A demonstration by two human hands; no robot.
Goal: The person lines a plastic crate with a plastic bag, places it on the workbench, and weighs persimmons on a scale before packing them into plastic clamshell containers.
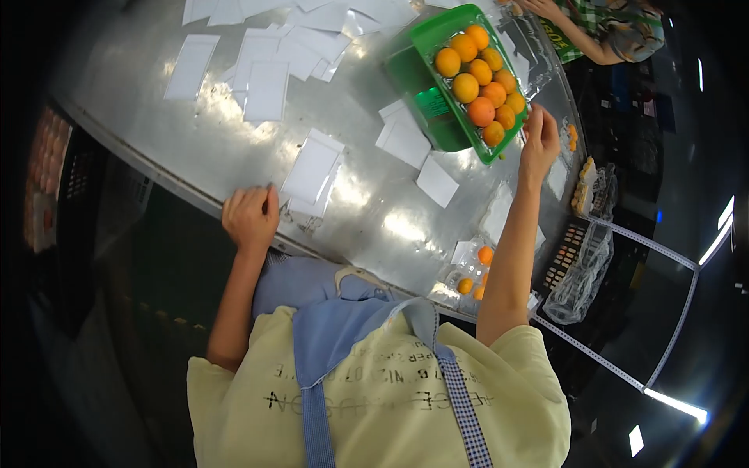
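A green basket (433,47) stands tilted on the metal table (374,210), with several orange fruits (481,111) in clear plastic packing inside it. My right hand (541,143) is at the basket's right edge, fingers bent; whatever they may hold is too small to make out. Over the table's near edge, on the left, my left hand (251,217) is curled closed beside a stack of white sheets (314,168). Nothing shows clearly between its fingers.
More white sheets (269,78) lie across the far left. Near the front edge sits a clear tray (466,269) with orange fruits. Another person's arm (577,35) reaches in at the top right. Clear plastic wrapping (581,281) and a black crate (563,253) are at the right.
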